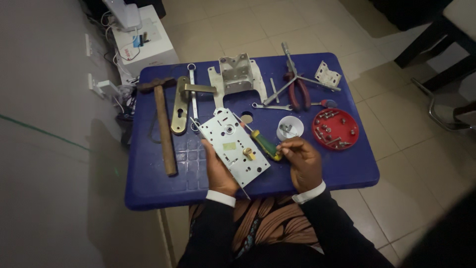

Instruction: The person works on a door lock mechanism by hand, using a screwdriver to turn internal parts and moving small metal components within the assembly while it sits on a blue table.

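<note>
Gripping lock case (233,147) from below w/ left hand (219,171), fingers wrapped on its edge, tilted over blue table (158,191). Right hand (303,161) pinched shut on green/yellow screwdriver (264,144), tip at case. L to R: hammer (163,126), brass handle plate (181,105), white cup (290,127), red lid w/ screws (335,129).

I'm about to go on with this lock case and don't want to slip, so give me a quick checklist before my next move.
1. Left hand grips the lock case: ok.
2. Right hand holds the green-handled screwdriver: ok.
3. Screwdriver tip seated in a screw: cannot tell, too small.
4. Lock case lying flat on the blue table: not ok, its near end is lifted in the hand.
5. Spare screws within reach in the red tray: ok.
</note>
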